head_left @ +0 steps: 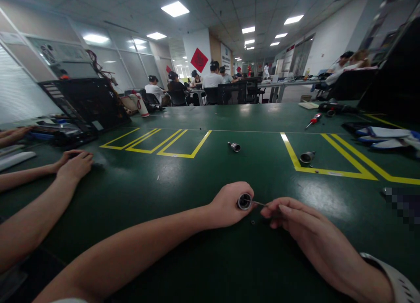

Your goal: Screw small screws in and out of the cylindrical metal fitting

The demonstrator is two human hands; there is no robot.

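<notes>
My left hand (229,206) is wrapped round a metal cylinder (244,201), whose open round end faces the camera. Between the fingertips of my right hand (295,217) is a thin metal rod (260,203), its far end reaching into the cylinder's opening. A small dark nut-like piece (252,222) lies on the green table (183,180) just below the cylinder. Farther back, a similar metal part (234,147) rests on its side, and another metal part (307,157) lies inside a yellow taped outline at the right.
Another person's hands (75,163) rest on the table at the left. A red-handled screwdriver (315,120), white and blue gloves (387,137) and a dark pixelated object (403,207) are at the right. A black rack (85,102) stands at the back left.
</notes>
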